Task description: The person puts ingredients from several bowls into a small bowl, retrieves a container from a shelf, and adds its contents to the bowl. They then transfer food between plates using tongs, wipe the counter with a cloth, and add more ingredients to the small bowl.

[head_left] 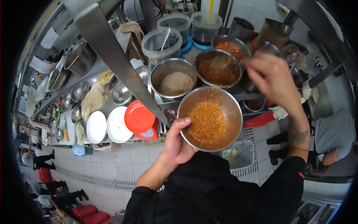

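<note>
Starting at the left of the frame, two round white ceramic plates point(108, 127) lie flat on the steel counter beside a round red plastic lid point(138, 117), close to the work zone for quick reach. Right of these, at lower centre, the left hand point(178, 143) is clamped on the near rim of a round stainless-steel mixing bowl point(227, 108), thumb over the edge and fingers hidden beneath. The bowl is held level and away from the counter, apparently so its load of orange-brown shredded food point(207, 121) stays heaped in the middle. Directly above it in the frame stand a steel container of beige ground powder point(175, 83) and a steel bowl of red-orange seasoning point(216, 71), set just beside each other. At upper right, the right hand point(274, 76) is well apart from the left, reaching over the seasoning bowl. Its fingers are closed on the handle of a metal spoon point(222, 62), blurred, with the spoon's bowl down in the seasoning.
</note>
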Demonstrator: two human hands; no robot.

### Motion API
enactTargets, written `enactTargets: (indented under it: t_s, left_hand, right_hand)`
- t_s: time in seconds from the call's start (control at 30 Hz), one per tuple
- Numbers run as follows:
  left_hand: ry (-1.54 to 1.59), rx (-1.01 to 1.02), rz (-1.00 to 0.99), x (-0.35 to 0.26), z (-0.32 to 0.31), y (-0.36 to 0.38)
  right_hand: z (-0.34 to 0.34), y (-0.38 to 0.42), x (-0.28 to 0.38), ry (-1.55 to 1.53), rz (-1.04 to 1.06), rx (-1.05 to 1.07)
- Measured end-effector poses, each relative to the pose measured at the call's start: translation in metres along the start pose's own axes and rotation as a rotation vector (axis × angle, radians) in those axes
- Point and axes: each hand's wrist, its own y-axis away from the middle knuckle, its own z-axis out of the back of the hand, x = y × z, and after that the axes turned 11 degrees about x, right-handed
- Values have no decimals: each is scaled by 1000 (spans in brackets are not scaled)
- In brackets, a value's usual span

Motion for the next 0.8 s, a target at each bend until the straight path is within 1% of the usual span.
enactTargets:
  t_s: [0.03, 0.07, 0.13, 0.17, 0.2, 0.23, 0.27, 0.33, 0.4, 0.47, 0.53, 0.57, 0.6, 0.63, 0.67, 0.73, 0.77, 0.8]
  left_hand:
    - [57, 3, -77, 6, 1, 6]
    - [63, -12, -66, 15, 3, 12]
    - [-210, 32, -272, 32, 10, 21]
    - [-147, -23, -226, 33, 14, 26]
    - [-144, -29, -223, 34, 20, 27]
    - [-60, 30, -228, 34, 26, 27]
    - [19, 93, -235, 34, 32, 27]
    - [-44, 92, -258, 41, 36, 30]
    - [-40, 76, -369, 44, 27, 26]
    - [2, 63, -337, 44, 24, 22]
    - [-28, 34, -298, 44, 31, 16]
    - [-37, 56, -289, 41, 28, 16]
    - [-39, 57, -290, 38, 23, 16]
    - [-44, -47, -192, 33, 16, 17]
    - [-51, -145, -99, 27, 10, 15]
    - [-39, -74, -42, 27, 23, 18]
    - [-33, 2, -38, 24, 13, 18]
    - [-27, 75, -31, 20, 2, 20]
  right_hand:
    - [-3, 2, 0, 114, -28, -126]
    - [-4, -1, -6, 118, -49, -111]
    - [-13, -3, -18, 175, -38, -181]
    - [-14, -4, -18, 173, -43, -179]
    - [-14, -5, -17, 144, -101, -130]
    - [-15, -7, -17, 115, -155, -80]
    - [-17, -9, -18, 113, -149, -80]
    - [-21, -12, -23, 151, -125, -91]
    - [-30, -16, -32, 194, -108, -89]
    - [-44, -17, -38, 230, -96, -68]
    - [-55, -25, -38, 218, -57, -17]
    - [-55, -30, -33, 220, -58, -21]
    - [-54, -36, -28, 124, -115, 168]
    - [-52, -39, -25, 28, -169, 355]
    - [-53, -38, -25, 37, -167, 346]
    - [-52, -35, -29, -76, -188, 321]
    - [-47, -35, -32, -159, -175, 334]
    - [-41, -35, -34, -243, -222, 353]
